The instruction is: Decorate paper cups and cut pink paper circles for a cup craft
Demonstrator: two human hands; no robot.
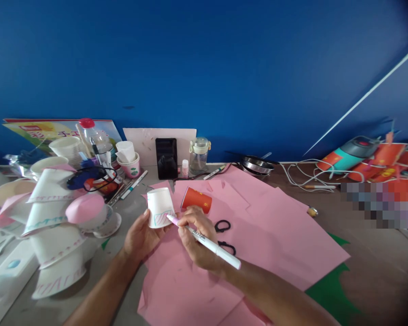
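Note:
My left hand holds a white paper cup upside down, gripping it low at the rim. Pink strokes and a teal line mark the band near that rim. In my right hand is a white acrylic marker, its pink tip touching or very close to the cup's drawn band. Just behind my right fingers a red paper cup lies on its side on pink paper. Two black scissor handles show beside my right hand; the blades are hidden.
On the left stand stacked white cups with drawn bands and pink cones. A phone, a glass jar and a roll of tape line the blue wall. Red cups and a teal bottle lie far right near a white cable.

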